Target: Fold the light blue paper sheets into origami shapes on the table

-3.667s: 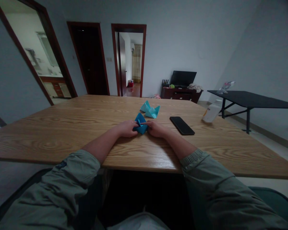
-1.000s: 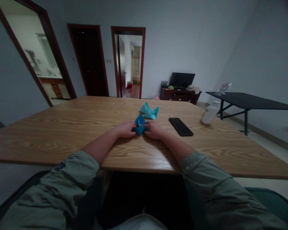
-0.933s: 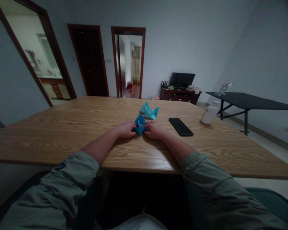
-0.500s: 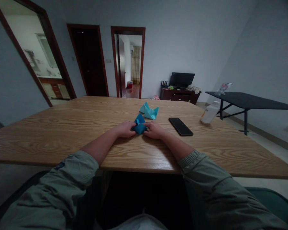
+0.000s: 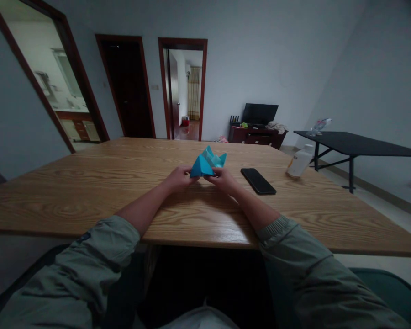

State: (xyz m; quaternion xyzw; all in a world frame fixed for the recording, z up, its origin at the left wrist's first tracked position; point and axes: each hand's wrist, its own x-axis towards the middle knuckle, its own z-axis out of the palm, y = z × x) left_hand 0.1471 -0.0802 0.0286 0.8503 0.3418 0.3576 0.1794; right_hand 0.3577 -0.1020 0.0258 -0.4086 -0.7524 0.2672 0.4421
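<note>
The left hand [image 5: 178,178], reaching inward over the table [image 5: 89,196], is clamping thumb and fingers on the left edge of the blue paper [image 5: 201,167]. Between the hands, it is standing peaked, partly hiding the teal paper [image 5: 221,160] behind, and is probably proving light, crisp and easily crushed, its folded sides inviting a gentle pinch. The right hand [image 5: 223,179], angling inward, is clamping the right edge.
</note>
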